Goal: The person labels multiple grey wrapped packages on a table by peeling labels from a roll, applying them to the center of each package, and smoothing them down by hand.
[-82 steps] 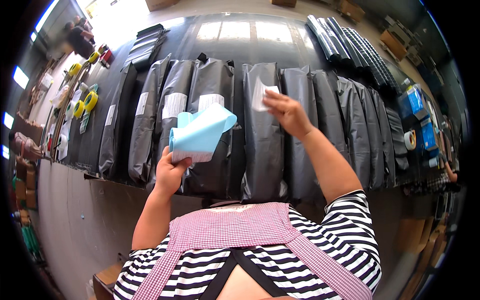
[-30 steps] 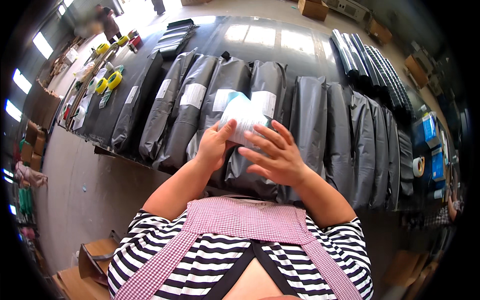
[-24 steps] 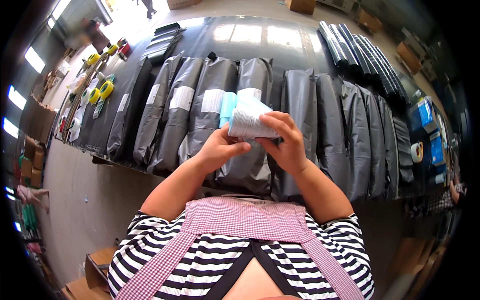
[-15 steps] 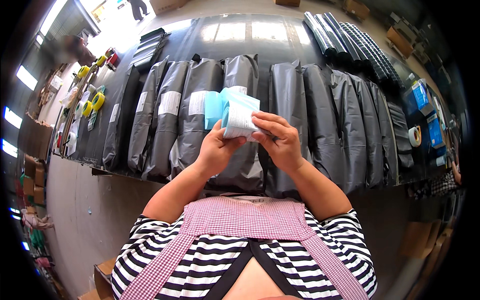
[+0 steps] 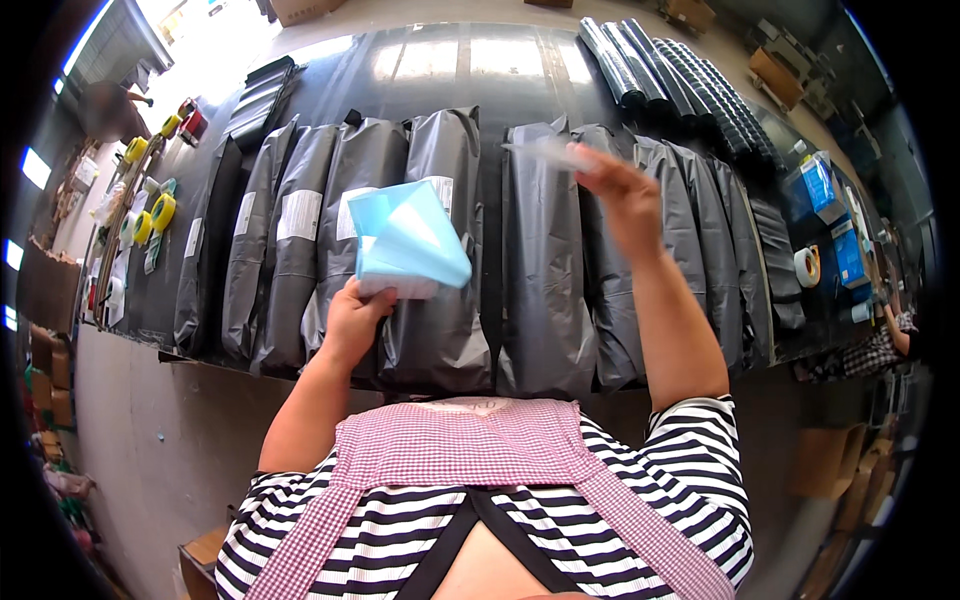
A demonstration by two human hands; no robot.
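Observation:
My left hand [image 5: 350,322] grips a stack of labels on light blue backing paper [image 5: 412,235], with a loose blue flap folded over the top. Higher up and to the right is my right hand [image 5: 628,195], smeared by motion. A pale, thin label [image 5: 545,150] trails from its fingertips over the top of a grey plastic-wrapped parcel [image 5: 548,270]. To the left, several similar grey parcels carry a white label [image 5: 298,216]. No labels show on the grey parcels [image 5: 680,230] at the right.
Black rolls [image 5: 655,75] lie at the table's far right, some looking like bubble wrap. Yellow tape rolls [image 5: 163,212] sit at the left edge. Blue boxes [image 5: 848,250] and a white tape roll [image 5: 806,267] are at the right. A person [image 5: 110,112] is at far left.
My right hand has left the label stack and moved up and right with a pale label. My left hand has lowered leftward with the stack, its blue backing now spread open.

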